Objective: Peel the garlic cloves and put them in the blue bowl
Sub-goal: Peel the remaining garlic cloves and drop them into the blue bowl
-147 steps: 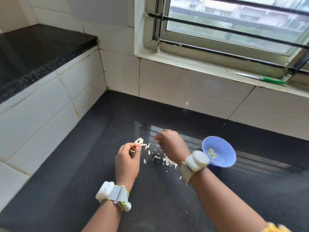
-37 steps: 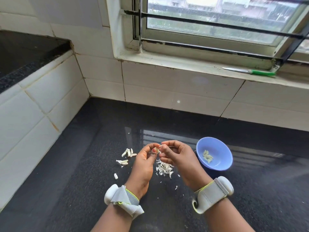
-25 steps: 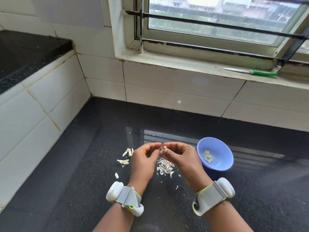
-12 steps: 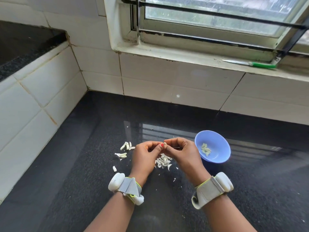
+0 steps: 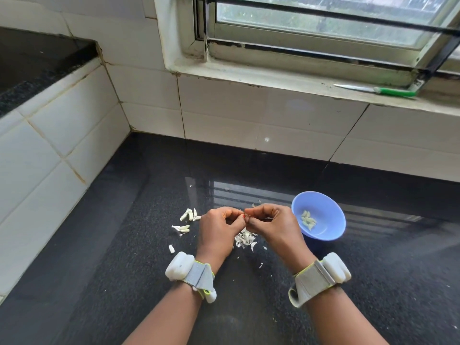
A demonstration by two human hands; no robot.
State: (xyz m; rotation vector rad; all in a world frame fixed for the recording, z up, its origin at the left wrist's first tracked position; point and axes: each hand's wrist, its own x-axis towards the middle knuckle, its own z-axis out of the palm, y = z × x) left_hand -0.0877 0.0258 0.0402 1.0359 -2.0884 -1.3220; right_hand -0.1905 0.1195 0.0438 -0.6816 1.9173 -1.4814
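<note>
A black speckled counter (image 5: 149,245) meets white tiled walls (image 5: 249,115) in a corner. Above, a window (image 5: 323,21) with dark bars lets in daylight, which reflects on the stone. On the sill (image 5: 273,80) lies a green-handled knife (image 5: 378,90).

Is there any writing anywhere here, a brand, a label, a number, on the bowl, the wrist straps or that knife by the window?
None can be read.
blue bowl: plain, no print.
wrist bands: no legible marking.
green-handled knife on the sill: too small to tell.
</note>
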